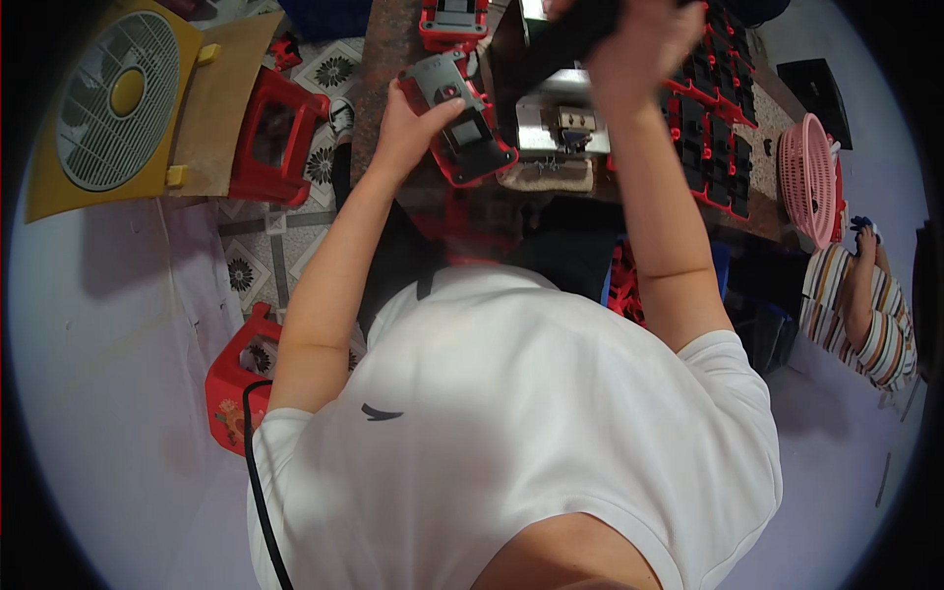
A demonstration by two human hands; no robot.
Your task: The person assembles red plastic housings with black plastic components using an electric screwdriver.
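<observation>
My left hand (408, 126) grips a red, black and grey plastic housing (470, 146) by its left edge, thumb across the top. Just right of it stands a metal bench fixture (562, 116) with a small brass-coloured block on its front. My right hand (644, 44) is raised over the fixture's right side, smeared by motion. Beside its fingers slants a dark, blurred bar (562, 51); whether the hand grips it I cannot make out. A second housing (453, 20) of the same kind lies beyond the left hand.
Rows of red and black parts (710, 118) cover the table's right side. Pink baskets (808, 179) stand at its right edge. Red parts (625, 285) fill a bin below. Red stools (278, 138) and a yellow fan (123, 93) are at left. A person in stripes (854, 310) is at right.
</observation>
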